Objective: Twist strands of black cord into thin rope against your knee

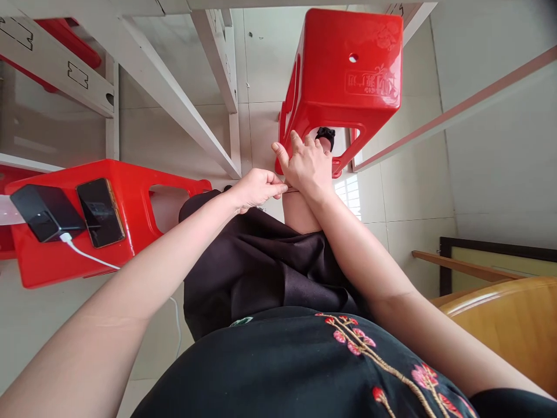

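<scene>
My left hand (261,188) is closed in a pinch at the inner side of my right wrist. From its fingertips a thin dark strand (293,190) runs toward that wrist; whether it loops round the wrist is hard to tell. My right hand (308,162) lies palm down with its fingers spread, above my bare lower leg (300,212) and in front of a red plastic stool (348,64). Below both hands is my dark skirt (256,261).
At left, another red stool (47,264) bears a phone (101,212) and a black block-shaped device (46,212) with a white cable (93,257). White table legs (174,104) stand ahead. A wooden chair (509,313) is at lower right.
</scene>
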A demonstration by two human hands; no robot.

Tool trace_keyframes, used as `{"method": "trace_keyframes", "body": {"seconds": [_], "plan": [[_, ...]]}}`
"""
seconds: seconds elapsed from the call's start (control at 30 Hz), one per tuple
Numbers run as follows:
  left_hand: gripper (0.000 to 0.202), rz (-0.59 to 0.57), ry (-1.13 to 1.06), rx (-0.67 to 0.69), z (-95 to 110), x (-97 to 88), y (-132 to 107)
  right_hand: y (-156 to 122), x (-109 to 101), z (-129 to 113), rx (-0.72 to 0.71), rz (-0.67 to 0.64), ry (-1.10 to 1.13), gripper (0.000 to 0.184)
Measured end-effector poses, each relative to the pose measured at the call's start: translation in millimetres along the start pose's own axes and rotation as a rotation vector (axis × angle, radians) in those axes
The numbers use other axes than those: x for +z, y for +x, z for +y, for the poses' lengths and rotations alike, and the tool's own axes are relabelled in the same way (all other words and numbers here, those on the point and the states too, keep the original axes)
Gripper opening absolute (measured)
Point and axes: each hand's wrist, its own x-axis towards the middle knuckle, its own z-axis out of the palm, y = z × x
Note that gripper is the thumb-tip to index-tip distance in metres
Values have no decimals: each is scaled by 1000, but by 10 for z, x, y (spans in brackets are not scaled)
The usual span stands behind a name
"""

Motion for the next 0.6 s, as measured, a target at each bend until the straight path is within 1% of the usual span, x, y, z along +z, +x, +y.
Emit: {"method": "trace_keyframes", "body": {"seconds": [0.1, 0.17, 0.27, 0.37, 0.5, 0.6], "plan": [[19, -32, -42, 22, -15, 3, 17, 29, 24, 24, 33, -18, -21, 84], [18, -59, -80, 14, -2, 10, 21, 47, 41, 61, 50, -27, -40, 85], [18, -78, -106, 10, 30, 19, 26, 70, 68, 126, 36, 3, -49, 87], [21, -77, -78, 37, 56, 24, 35, 96, 94, 190, 15, 8, -43, 90], [19, -70, -81, 48, 93, 32, 38, 126, 76, 229, 7, -49, -55, 90], [18, -69, -74, 49, 124, 36, 29, 124, 5, 191, 54, -115, -85, 89]]}}
